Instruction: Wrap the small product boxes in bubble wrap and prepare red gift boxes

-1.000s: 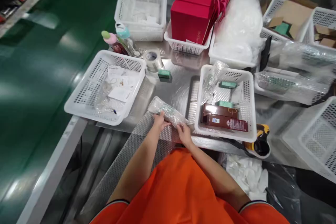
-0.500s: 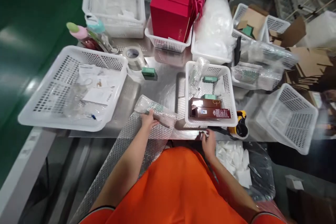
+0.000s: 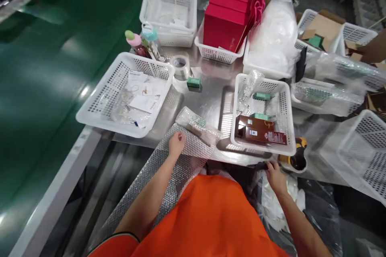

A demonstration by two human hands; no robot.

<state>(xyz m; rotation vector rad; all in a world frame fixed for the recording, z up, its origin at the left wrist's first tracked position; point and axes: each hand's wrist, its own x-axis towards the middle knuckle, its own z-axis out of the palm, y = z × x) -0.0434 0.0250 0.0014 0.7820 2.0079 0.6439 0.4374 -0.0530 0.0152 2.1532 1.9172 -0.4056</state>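
My left hand (image 3: pixel 176 145) rests on the bubble wrap sheet (image 3: pixel 169 168), with the wrapped bundle (image 3: pixel 197 125) just beyond it. To its left sits a basket of papers (image 3: pixel 99 104). Between my hands, farther out, a basket (image 3: pixel 286 128) holds boxes (image 3: pixel 259 130). My right hand (image 3: pixel 275 172) touches a tape dispenser (image 3: pixel 294 158) at the table's near edge.

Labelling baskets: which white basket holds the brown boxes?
The basket just above the right hand, holding two brown boxes; the front-left basket holds papers.

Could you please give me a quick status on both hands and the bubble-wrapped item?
Left hand flat on bubble wrap sheet. Wrapped item lies just beyond it. Right hand at table edge by yellow-black tool, grip unclear.
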